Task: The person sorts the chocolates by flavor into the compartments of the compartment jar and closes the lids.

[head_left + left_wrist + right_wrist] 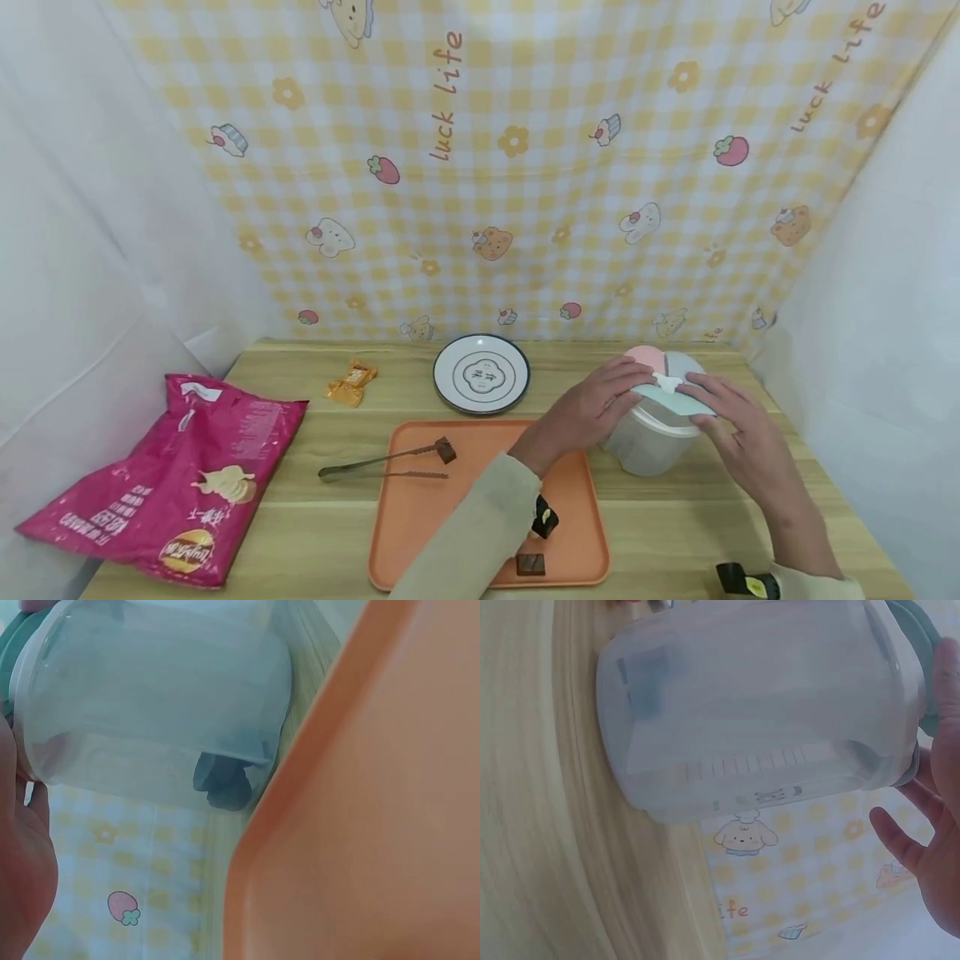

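Both hands are at the lid (pixel 678 402) of a clear plastic canister (pixel 648 442) at the right of the table. This lid has pink, grey-blue and mint green sections, with a white piece in the middle. From the left side, my left hand (pixel 588 408) grips the lid, fingers over its top. My right hand (pixel 746 446) holds its right edge, fingers on top and the thumb lower. The mint section is tilted above the canister's white rim. Through the wall, dark lumps (pixel 223 781) show at the bottom; their kind is unclear.
Left of the canister lies an orange tray (pixel 420 533) with tongs (pixel 375 463), a brown piece (pixel 446 450) and a dark brown block (pixel 530 564). A white plate (pixel 459 371) stands behind it. Farther left are an orange-wrapped item (pixel 352 382) and a magenta chip bag (pixel 187 475).
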Motion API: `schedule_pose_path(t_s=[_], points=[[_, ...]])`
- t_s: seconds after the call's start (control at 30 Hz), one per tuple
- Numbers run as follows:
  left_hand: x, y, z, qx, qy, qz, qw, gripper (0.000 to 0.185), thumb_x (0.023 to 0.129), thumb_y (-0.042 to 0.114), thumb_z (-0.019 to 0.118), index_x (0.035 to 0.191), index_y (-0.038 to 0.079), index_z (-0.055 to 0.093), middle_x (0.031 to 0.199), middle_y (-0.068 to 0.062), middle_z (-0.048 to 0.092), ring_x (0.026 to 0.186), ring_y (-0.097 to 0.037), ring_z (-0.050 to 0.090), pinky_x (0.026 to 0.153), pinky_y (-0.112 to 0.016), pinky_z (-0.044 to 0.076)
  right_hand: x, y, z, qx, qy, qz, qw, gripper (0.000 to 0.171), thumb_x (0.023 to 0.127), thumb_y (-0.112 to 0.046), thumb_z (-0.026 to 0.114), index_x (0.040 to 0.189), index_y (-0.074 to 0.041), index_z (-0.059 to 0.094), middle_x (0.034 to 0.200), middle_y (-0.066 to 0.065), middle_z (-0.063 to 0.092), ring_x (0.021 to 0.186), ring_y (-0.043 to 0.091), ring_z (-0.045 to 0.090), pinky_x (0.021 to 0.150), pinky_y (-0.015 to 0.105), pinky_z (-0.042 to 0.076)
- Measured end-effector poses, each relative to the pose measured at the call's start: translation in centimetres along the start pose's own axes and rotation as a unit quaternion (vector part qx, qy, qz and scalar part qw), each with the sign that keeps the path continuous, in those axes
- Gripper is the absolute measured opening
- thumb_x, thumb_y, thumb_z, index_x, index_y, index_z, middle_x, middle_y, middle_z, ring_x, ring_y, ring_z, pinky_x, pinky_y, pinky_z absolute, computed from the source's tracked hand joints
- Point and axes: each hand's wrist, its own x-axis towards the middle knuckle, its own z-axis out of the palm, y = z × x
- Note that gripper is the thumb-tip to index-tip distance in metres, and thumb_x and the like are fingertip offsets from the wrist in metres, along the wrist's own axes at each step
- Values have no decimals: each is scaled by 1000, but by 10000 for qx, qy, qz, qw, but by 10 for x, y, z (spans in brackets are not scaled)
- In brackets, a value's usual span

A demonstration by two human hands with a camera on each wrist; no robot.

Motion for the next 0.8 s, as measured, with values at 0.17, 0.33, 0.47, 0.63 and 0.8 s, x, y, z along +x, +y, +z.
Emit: schedule_pose_path(t_s=[0.17,0.33,0.47,0.63,0.8], points=[[4,1,7,12,578,37,9983,35,113,18,41,139,7,63,146,-2,57,145,-10,36,117,-25,23,3,-3,4,81,247,191,9995,27,104,-1,58,125,-6,73,134,15,64,136,1,41,107,13,25],[6,8,10,-368,1074,-523,9922,35,113,27,43,133,12,68,139,3,62,136,-1,44,111,-21,33,2,-7,5,206,249,661,9973,31,109,-6,48,132,-8,70,140,13,63,142,-1,36,106,10,24],[8,13,9,-834,1322,-943,9832,36,113,32,45,125,14,73,135,7,63,126,5,51,98,-18,43,5,-7,5,309,242,1123,9929,35,113,-14,42,135,-10,69,144,16,58,139,-5,37,103,8,25],[8,16,8,-1299,1541,-1603,9663,37,110,38,50,121,16,78,134,11,65,117,6,56,87,-17,48,8,-4,10,614,530,1282,9884,36,112,-14,43,130,4,67,143,17,58,130,-11,43,102,8,31],[9,15,9,-1517,1611,-1842,9576,36,109,38,54,119,15,79,133,14,65,123,4,55,96,-21,46,9,-3,13,746,703,1339,9857,38,113,-15,41,135,8,62,141,-8,60,127,-12,45,101,7,32]])
